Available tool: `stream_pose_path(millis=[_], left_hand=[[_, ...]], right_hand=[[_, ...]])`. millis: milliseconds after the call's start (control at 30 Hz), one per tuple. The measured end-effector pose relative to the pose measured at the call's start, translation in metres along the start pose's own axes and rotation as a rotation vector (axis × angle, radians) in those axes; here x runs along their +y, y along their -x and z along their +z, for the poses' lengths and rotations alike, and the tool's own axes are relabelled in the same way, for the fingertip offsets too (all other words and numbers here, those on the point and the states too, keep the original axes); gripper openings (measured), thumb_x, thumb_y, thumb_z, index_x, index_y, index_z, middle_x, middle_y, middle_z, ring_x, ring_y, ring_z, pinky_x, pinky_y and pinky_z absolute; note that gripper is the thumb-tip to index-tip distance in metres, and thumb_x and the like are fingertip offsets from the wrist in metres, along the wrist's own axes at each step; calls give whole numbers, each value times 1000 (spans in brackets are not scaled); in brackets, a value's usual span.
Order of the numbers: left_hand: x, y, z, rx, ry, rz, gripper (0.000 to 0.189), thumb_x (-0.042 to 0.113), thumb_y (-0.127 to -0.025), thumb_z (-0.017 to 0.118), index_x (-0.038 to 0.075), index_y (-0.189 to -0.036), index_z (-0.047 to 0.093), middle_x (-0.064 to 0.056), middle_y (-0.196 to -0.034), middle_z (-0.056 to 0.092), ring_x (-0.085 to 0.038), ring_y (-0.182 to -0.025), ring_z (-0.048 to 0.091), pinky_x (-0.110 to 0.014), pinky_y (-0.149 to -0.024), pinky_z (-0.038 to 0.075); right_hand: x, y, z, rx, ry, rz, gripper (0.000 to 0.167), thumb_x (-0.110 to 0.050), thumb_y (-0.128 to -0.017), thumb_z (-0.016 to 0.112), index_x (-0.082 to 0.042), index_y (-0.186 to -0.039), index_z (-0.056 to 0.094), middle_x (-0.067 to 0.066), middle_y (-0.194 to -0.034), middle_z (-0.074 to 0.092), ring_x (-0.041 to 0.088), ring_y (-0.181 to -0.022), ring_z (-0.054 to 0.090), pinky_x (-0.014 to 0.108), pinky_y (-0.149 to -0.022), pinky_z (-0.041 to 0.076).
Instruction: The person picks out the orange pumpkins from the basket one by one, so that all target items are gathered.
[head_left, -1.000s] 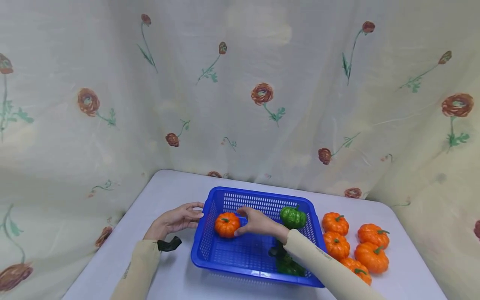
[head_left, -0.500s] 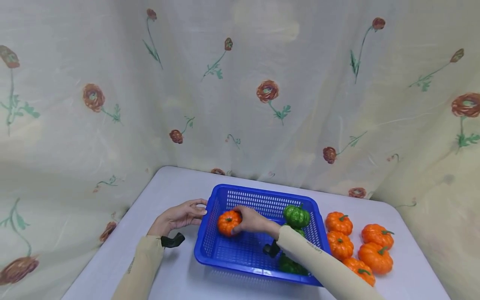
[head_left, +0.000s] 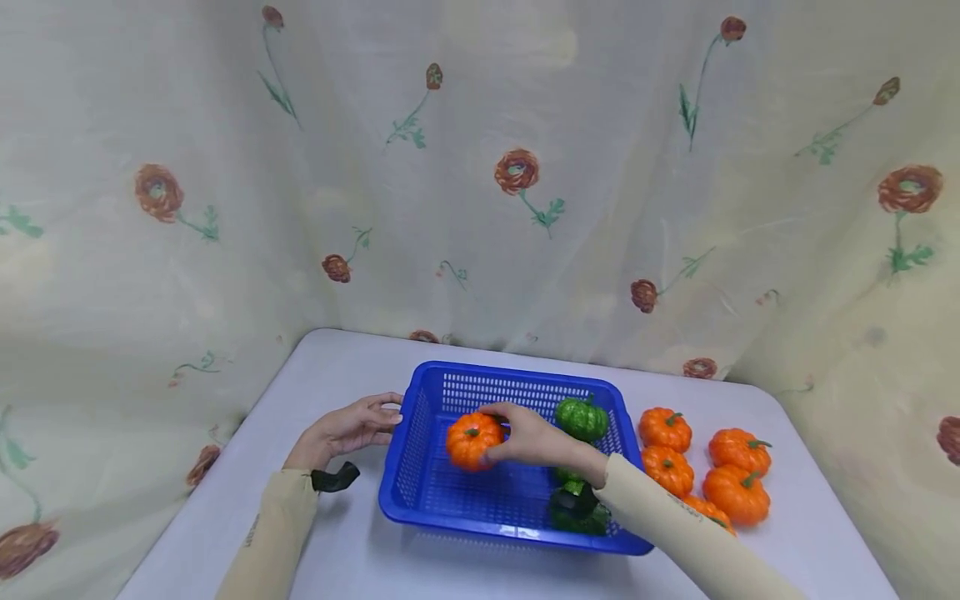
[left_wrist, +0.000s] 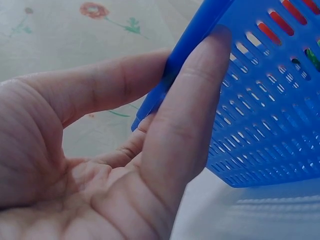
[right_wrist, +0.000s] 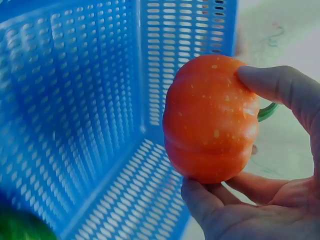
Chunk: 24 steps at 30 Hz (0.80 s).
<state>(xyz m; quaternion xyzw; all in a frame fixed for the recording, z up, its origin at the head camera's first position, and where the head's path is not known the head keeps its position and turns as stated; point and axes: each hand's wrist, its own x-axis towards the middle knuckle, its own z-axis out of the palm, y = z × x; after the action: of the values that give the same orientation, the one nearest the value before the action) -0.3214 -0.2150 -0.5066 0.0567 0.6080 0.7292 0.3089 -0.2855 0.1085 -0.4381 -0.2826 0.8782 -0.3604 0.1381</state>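
Observation:
A blue perforated plastic basket (head_left: pixel 516 531) stands on the white table. At its left end, my left hand (head_left: pixel 352 429) pinches the rim (left_wrist: pixel 187 42) between thumb and fingers. My right hand (head_left: pixel 534 439) holds a small orange pumpkin (head_left: pixel 471 443) with a green stem over the left half of the basket. In the right wrist view, the thumb and fingertips press opposite sides of this pumpkin (right_wrist: pixel 211 120), which is raised off the basket floor. Green pumpkins, one at the back (head_left: pixel 582 418) and one at the front (head_left: pixel 577 512), lie along the basket's right side, partly hidden by my right arm.
Several more orange pumpkins (head_left: pixel 737 494) lie on the table (head_left: pixel 345 350) right of the basket, one partly behind my right sleeve. A flower-patterned curtain (head_left: pixel 465 208) hangs behind the table and along its sides.
The right hand has closed its fingers on the orange pumpkin inside the basket and lifted it, moving it slightly right. The left hand has stayed at the basket's left rim.

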Motion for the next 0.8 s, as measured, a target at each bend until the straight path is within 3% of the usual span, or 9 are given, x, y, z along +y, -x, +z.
stream_pose_path(millis=[267,400,567,800], left_hand=[[-1,-1,0,-39,11,17,41,6,-95,56,5,-131,37,-5,-106,69,-17,-96,64,-32,-85,58],[-4,1,1,-19,-1,8,41,7,-96,56,5,-132,37,-6,-107,69,-19,-97,65,-34,-87,58],[-4,1,3,9,5,-7,45,9,-94,59,6,-133,37,-6,-108,69,-20,-98,66,-35,-87,58],[-2,0,4,-4,2,-3,40,9,-96,57,8,-130,38,-5,-107,69,-18,-97,65,-33,-85,58]], right_hand=[[2,54,-37,110,24,56,71,-26,-76,80,-7,-137,49,14,-132,54,29,-114,56,47,-93,54],[4,89,-53,150,-14,160,74,-30,-77,81,-13,-140,47,16,-138,48,34,-119,55,46,-94,54],[17,138,-72,184,-32,285,77,-38,-79,78,-16,-143,42,20,-146,41,41,-127,47,55,-101,46],[49,200,-80,256,-34,444,81,-42,-80,75,-11,-145,39,25,-147,38,47,-130,43,55,-100,47]])
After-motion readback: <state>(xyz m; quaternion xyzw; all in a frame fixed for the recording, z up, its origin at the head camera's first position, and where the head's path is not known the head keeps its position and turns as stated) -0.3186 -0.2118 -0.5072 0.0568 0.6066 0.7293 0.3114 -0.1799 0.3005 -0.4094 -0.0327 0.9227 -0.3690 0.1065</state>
